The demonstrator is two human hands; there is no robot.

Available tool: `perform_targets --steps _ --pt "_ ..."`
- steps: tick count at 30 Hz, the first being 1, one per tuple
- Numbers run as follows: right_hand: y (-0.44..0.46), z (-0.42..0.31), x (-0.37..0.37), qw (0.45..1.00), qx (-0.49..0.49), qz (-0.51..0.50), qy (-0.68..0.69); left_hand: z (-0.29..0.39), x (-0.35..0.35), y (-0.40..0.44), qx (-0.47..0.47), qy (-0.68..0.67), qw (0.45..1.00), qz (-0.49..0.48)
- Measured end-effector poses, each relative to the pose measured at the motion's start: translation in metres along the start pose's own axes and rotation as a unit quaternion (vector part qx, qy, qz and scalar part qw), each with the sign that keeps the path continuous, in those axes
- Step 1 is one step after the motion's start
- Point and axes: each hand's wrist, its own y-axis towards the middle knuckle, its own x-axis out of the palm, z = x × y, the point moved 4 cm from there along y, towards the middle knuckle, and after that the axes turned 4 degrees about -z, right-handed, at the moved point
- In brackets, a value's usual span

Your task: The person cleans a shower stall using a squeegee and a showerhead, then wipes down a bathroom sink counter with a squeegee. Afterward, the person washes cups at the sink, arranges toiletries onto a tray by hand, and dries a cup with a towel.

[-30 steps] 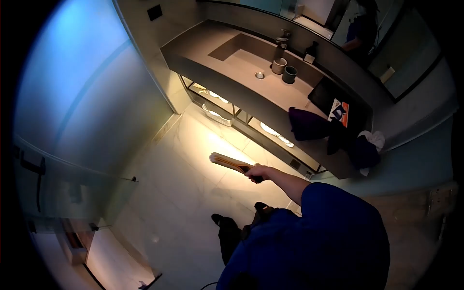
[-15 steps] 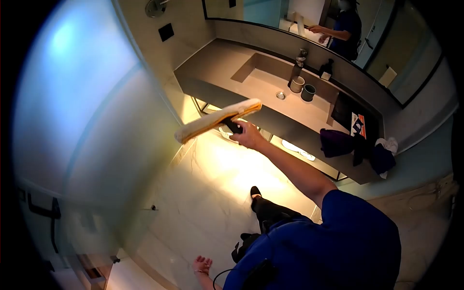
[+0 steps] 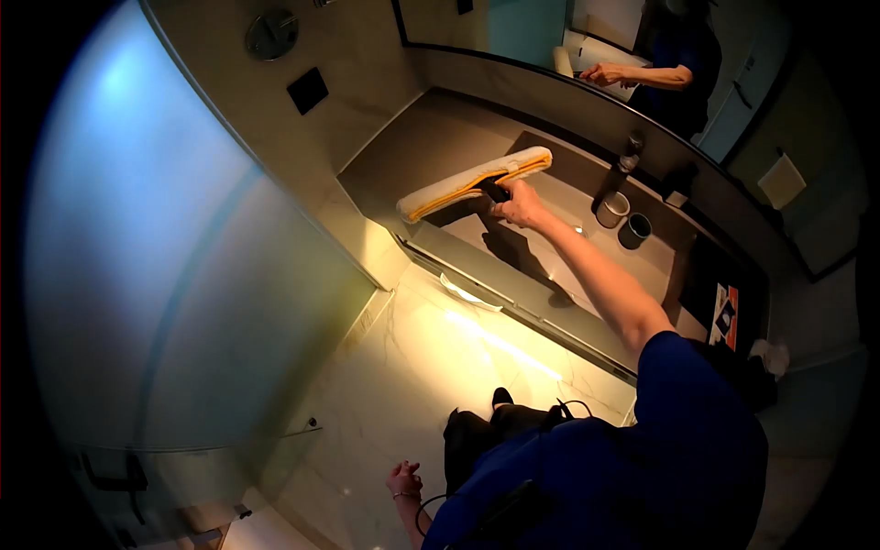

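My right hand (image 3: 521, 203) is closed around the dark handle of a window washer (image 3: 477, 183) with a fluffy white sleeve and yellow edging. The washer is raised over the left part of the sink counter (image 3: 390, 147), apart from the mirror. It casts a shadow into the basin (image 3: 555, 188). My left hand (image 3: 403, 478) hangs low by my side above the floor, empty, its fingers loosely bent and partly apart.
A light cup (image 3: 612, 209) and a dark cup (image 3: 634, 231) stand by the faucet (image 3: 631, 154). Above the counter runs a wide mirror (image 3: 532, 37). To the left is a frosted glass panel (image 3: 211, 275). A black tray (image 3: 701, 284) holds printed cards (image 3: 724, 316).
My right hand has carried the window washer forward and right, from over the floor to over the counter. My body has moved nearer the sink. My left hand's fingers have curled more.
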Motion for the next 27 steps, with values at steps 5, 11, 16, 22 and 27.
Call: perform_targets --steps 5,11,16,22,27 --pt "0.091 -0.024 -0.017 0.991 -0.074 -0.112 -0.02 0.049 0.028 0.033 0.007 0.076 0.997 0.017" --pt "0.173 -0.046 0.006 0.978 -0.102 -0.14 -0.119 0.137 0.108 0.11 0.011 0.137 0.988 -0.072" --pt "0.198 -0.012 0.035 0.97 -0.11 -0.16 -0.143 0.222 0.2 0.148 0.033 0.194 0.97 -0.146" --pt "0.093 0.056 -0.041 0.957 -0.054 -0.186 -0.215 0.264 0.231 0.176 0.013 0.195 0.967 -0.161" --pt "0.038 0.081 -0.106 0.938 0.028 -0.187 -0.29 0.249 0.239 0.18 -0.016 0.274 0.95 -0.146"
